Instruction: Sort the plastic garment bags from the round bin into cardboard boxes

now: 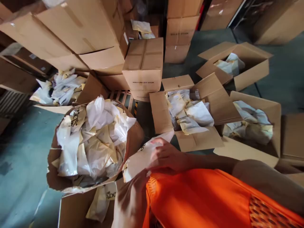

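White plastic mailer was beside torn carton's right rim, gripped by right hand; left hand closure couldn't be told. Probably light, limp, slippery; edges seemed best hold.

We see uneven, rather dim light, with gaps among the stacked cartons at upper centre sinking into near-black. Glare whitens the glossy plastic bags left of centre, while shade dulls the left hand at lower centre. The orange vest glows strongly. Wide-angle distortion stretches the frame's edges, and we find blur smearing the floor at far left and the upper-right corner.
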A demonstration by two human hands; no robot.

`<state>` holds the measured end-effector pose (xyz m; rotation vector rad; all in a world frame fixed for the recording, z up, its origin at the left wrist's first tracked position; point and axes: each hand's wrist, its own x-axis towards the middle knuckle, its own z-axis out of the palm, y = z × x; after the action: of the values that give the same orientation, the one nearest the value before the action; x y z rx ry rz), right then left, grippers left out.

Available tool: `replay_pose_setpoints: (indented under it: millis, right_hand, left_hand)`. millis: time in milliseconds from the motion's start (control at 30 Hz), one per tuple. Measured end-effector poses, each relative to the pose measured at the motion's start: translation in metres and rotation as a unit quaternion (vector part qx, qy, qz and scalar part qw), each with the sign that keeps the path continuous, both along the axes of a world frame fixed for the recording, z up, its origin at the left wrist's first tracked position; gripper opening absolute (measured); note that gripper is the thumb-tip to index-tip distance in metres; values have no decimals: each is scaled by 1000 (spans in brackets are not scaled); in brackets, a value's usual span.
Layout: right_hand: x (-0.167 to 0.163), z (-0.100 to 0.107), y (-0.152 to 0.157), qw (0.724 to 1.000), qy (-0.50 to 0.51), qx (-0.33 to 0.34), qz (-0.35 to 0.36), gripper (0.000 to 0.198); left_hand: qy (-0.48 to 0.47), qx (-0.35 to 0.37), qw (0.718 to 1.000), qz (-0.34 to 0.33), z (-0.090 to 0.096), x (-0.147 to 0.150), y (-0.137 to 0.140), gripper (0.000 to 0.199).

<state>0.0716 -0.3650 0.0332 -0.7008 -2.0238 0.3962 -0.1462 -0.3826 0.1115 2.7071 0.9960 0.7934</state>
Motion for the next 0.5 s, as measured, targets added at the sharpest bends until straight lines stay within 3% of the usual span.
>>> replay_pose_setpoints:
  millis: [67,167,267,367,467,500]
  right_hand:
    - [18,-3,0,1000,25,-7,-11,20]
    - [38,-8,16,995,76,-26,-59,25]
    - [82,-15,49,982,-3,-165,-95,29]
    - [154,-31,85,948,-58,-295,-101,34]
    - [211,-56,109,894,75,-435,-76,39]
    - [218,-66,115,869,147,-468,-65,43]
  left_hand:
    - [-4,-33,999,-30,-4,26,16,30]
    - [-9,-99,995,-23,-9,56,38,25]
    - [-85,-164,980,75,-10,68,66,10]
    - [-278,-225,911,205,-1,62,100,25]
    - [-462,-278,802,258,9,49,130,41]
    - [-481,-296,783,263,11,44,137,42]
